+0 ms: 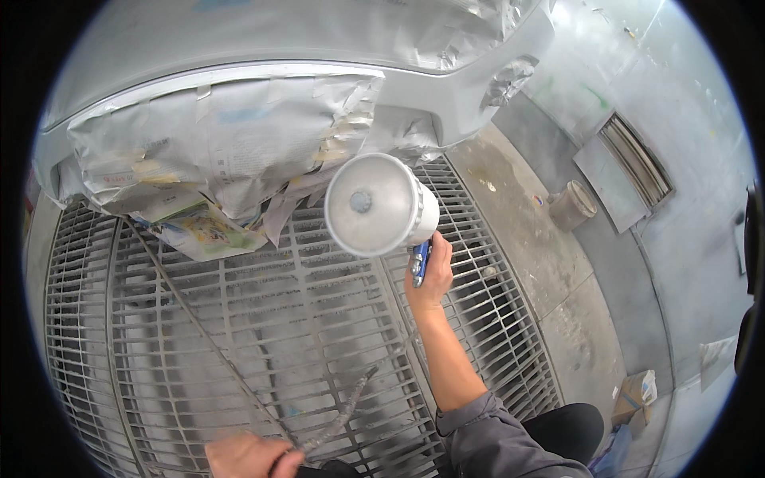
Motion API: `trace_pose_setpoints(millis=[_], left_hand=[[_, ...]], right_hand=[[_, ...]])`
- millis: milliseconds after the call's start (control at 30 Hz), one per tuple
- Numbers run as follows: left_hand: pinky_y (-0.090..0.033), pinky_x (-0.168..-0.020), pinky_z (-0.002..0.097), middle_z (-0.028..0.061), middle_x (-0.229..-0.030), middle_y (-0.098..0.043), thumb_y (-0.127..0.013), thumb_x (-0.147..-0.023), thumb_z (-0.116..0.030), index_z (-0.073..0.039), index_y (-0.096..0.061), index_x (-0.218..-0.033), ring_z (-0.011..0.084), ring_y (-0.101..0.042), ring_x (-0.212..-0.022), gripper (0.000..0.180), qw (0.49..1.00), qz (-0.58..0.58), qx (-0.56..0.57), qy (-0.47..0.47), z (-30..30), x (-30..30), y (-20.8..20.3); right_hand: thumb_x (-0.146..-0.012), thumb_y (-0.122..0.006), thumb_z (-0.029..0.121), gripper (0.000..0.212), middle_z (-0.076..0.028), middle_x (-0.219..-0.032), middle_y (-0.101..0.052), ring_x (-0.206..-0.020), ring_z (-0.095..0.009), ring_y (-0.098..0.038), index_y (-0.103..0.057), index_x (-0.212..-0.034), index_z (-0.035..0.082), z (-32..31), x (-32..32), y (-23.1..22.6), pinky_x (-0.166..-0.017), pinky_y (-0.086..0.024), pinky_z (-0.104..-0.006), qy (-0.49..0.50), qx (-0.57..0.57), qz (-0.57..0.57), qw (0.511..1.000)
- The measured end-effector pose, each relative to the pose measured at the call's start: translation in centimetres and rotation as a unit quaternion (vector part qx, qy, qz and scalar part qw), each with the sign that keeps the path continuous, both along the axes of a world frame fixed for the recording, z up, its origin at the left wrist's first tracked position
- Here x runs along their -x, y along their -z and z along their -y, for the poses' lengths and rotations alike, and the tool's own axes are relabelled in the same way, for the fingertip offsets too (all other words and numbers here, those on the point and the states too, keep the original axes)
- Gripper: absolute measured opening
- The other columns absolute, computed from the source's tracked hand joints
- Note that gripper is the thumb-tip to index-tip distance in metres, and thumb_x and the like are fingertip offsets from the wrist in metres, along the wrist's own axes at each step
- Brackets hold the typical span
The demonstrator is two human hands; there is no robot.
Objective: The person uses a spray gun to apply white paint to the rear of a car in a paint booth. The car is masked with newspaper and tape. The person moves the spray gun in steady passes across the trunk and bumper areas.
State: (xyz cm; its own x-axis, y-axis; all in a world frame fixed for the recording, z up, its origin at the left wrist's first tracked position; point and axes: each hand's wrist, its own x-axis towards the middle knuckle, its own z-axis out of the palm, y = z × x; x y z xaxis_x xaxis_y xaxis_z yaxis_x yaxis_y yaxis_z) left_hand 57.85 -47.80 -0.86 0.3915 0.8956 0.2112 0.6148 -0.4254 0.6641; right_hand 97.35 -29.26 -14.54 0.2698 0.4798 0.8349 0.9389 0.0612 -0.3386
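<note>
My right hand (431,275) is closed around the blue-bodied handle of a spray gun (420,261). A round, whitish paint cup (370,205) sits on top of the gun and hides its front. At the lower edge my left hand (251,456), slightly blurred, is closed around a paint-crusted hose (343,418), whose upper stretch runs above the floor grating. Ahead of the gun is a light grey vehicle body panel (462,99), with masking paper (231,131) taped over its lower part and hanging in loose folds.
Metal floor grating (263,319) lies beneath, with a thin line or cable (187,307) crossing it at left. On the concrete strip at right stands a dirty bucket (573,205) beside a wall vent (635,162). A cardboard box (635,396) sits at lower right.
</note>
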Motion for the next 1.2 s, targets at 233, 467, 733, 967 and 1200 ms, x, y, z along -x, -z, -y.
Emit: trace_pose_setpoints(millis=[233, 467, 733, 967, 1200], left_hand=[[-0.055, -0.079, 0.0433, 0.0112, -0.089, -0.075, -0.082, -0.088, -0.013, -0.008, -0.077, -0.097, 0.0312, -0.072, -0.082, 0.011, 0.999, 0.027, -0.001, -0.026, 0.5, -2.2, 0.1], [-0.054, -0.077, 0.0432, 0.01, -0.09, -0.075, -0.081, -0.088, -0.014, -0.01, -0.077, -0.099, 0.0302, -0.071, -0.082, 0.012, 0.999, -0.023, -0.033, 0.02, 0.0, -2.2, 0.5], [-0.048, -0.07, 0.0455, 0.0078, -0.089, -0.074, -0.077, -0.091, -0.024, -0.015, -0.075, -0.094, 0.0275, -0.069, -0.08, 0.01, 0.996, -0.038, -0.072, 0.019, 0.0, -2.6, 2.8], [-0.031, -0.043, 0.0382, 0.0038, -0.055, -0.049, -0.071, -0.079, -0.019, -0.019, -0.061, -0.061, 0.0232, -0.044, -0.044, 0.02, 0.957, 0.072, -0.28, -0.008, -1.8, -3.4, 2.8], [-0.034, -0.044, 0.0405, 0.0059, -0.053, -0.046, -0.07, -0.081, -0.017, -0.016, -0.058, -0.059, 0.0244, -0.045, -0.044, 0.025, 0.962, 0.103, -0.248, 0.041, -1.5, -3.3, 1.3]], right_hand=[[-0.081, -0.067, 0.002, 0.056, -0.02, -0.112, -0.065, -0.093, -0.044, -0.068, -0.057, -0.136, 0.005, -1.4, 0.6, -3.2, -0.075, -0.056, -0.0489, -0.06, 0.005, -0.005, 0.998], [-0.077, -0.07, 0.0, 0.062, -0.017, -0.115, -0.062, -0.095, -0.046, -0.066, -0.055, -0.137, 0.008, -0.5, -2.0, 0.8, -0.076, -0.054, -0.0515, 0.031, 0.072, -0.034, 0.996], [-0.084, -0.069, 0.01, 0.053, -0.021, -0.117, -0.068, -0.105, -0.046, -0.068, -0.06, -0.136, 0.005, -1.0, 0.9, -2.4, -0.082, -0.058, -0.0476, -0.162, -0.026, -0.054, 0.985], [-0.106, -0.065, 0.019, 0.03, -0.005, -0.109, -0.066, -0.075, -0.012, -0.061, -0.059, -0.132, 0.005, -0.7, 3.5, -0.8, -0.063, -0.048, -0.0285, -0.293, -0.039, -0.526, 0.797], [-0.107, -0.067, 0.029, 0.021, -0.002, -0.096, -0.064, -0.062, -0.008, -0.054, -0.065, -0.11, 0.008, -1.7, 3.7, 0.9, -0.047, -0.04, -0.0245, -0.13, -0.097, -0.669, 0.726]])
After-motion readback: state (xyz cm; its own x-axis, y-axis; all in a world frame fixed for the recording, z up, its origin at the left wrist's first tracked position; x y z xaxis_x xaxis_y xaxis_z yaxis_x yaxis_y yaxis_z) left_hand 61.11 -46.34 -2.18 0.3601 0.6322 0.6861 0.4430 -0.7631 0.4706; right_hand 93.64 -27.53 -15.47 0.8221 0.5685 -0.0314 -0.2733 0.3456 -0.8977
